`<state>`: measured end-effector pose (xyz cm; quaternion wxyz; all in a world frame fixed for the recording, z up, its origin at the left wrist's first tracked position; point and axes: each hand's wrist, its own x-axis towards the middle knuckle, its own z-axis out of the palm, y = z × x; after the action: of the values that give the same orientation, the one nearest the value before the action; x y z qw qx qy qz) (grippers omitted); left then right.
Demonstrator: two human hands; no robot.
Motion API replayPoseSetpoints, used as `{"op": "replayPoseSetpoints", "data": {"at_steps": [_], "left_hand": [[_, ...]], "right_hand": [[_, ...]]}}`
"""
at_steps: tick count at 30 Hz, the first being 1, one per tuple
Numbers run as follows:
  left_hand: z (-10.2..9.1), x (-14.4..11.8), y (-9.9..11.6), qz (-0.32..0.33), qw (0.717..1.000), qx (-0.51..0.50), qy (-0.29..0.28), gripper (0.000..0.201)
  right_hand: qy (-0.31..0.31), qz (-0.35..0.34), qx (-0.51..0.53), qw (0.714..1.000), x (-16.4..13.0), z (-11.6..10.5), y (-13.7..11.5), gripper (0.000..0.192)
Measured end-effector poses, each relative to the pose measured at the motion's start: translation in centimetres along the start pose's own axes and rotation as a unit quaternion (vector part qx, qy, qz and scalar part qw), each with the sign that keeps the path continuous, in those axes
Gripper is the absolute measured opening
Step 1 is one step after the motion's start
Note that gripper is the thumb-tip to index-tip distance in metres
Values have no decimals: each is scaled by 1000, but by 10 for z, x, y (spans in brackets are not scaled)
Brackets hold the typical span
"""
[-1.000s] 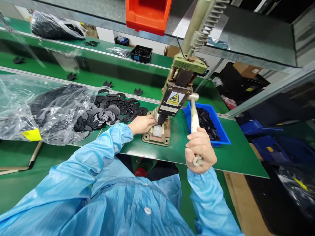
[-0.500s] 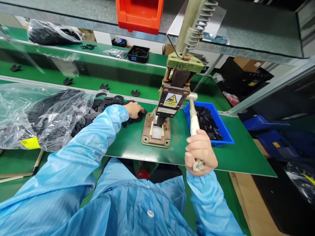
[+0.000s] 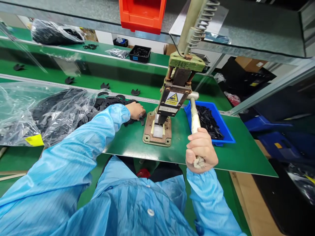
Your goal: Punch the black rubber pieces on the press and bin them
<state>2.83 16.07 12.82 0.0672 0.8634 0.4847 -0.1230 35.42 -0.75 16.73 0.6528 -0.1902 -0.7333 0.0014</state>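
Two hands at a small press on the green desk [image 3: 133, 144].
Right hand [image 3: 201, 150] is wrapped tight round the lever [image 3: 195, 119], whose long axis runs from the press [image 3: 169, 101] toward the person; left hand [image 3: 136, 110] rests curled on the pile of black parts [image 3: 108, 103] beside the press base.

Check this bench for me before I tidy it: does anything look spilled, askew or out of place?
Yes. Flat black parts have slid out of the clear plastic bag into a loose heap under the left hand. Single stray pieces lie scattered along the green belt behind.
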Motion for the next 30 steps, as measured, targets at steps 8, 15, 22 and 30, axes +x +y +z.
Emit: {"op": "replayPoseSetpoints", "data": {"at_steps": [8, 15, 22, 30], "left_hand": [[11, -38, 6, 14, 996, -88, 1, 17], [30, -66, 44, -96, 783, -613, 28, 32], [36, -32, 86, -120, 720, -681, 55, 30], [28, -7, 85, -111, 763, -636, 29, 30]], "right_hand": [[0, 7, -11, 1000, -2, 0, 0, 24], [15, 6, 2, 1000, -3, 4, 1, 25], [13, 6, 7, 1000, -3, 4, 1, 24], [13, 10, 8, 1000, -2, 4, -1, 22]]}}
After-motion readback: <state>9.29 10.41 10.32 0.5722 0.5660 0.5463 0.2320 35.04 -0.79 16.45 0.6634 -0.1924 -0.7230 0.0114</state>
